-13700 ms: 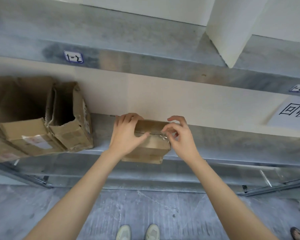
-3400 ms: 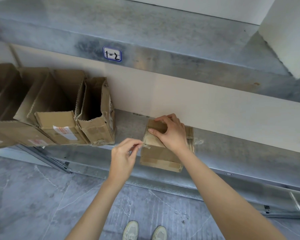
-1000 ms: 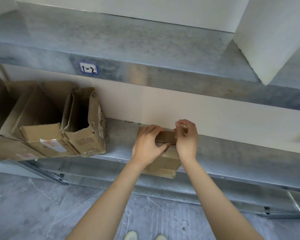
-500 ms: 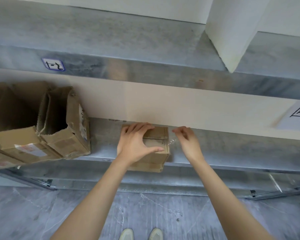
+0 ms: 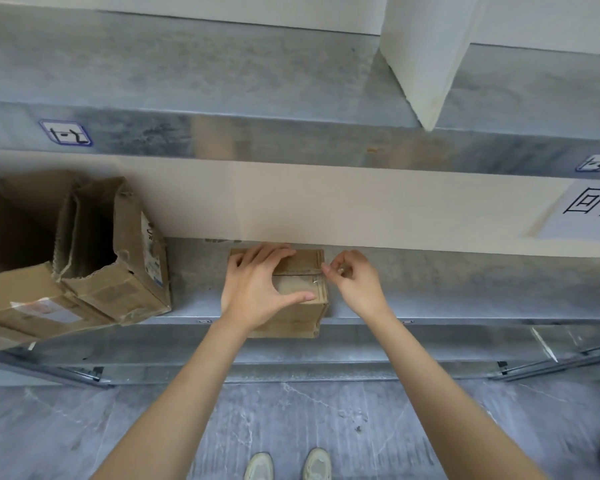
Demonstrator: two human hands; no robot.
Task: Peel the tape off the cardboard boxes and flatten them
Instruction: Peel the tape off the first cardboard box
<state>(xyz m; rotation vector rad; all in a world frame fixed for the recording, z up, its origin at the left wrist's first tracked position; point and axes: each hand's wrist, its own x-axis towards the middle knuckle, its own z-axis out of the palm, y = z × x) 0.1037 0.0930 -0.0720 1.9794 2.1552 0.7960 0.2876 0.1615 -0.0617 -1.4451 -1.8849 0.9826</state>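
A small brown cardboard box [image 5: 302, 313] sits at the front edge of a grey metal shelf [image 5: 465, 289]. My left hand [image 5: 257, 289] lies over its top, fingers spread to the far edge and thumb pressing the near side, holding it down. My right hand [image 5: 355, 282] is at the box's right top edge, thumb and fingers pinching a strip of clear tape [image 5: 317, 277] at the corner. The tape across the top seam is thin and shiny, mostly hidden by my hands.
Several opened, torn cardboard boxes [image 5: 111, 258] lie on their sides at the shelf's left. A second metal shelf [image 5: 291, 140] runs above, with a white post [image 5: 426, 53] and a paper sign [image 5: 589, 209] at right. My shoes [image 5: 288, 465] stand on the grey floor below.
My right hand has come back from beside the box to its right top corner and pinches the tape there. My left hand stays on the box top.
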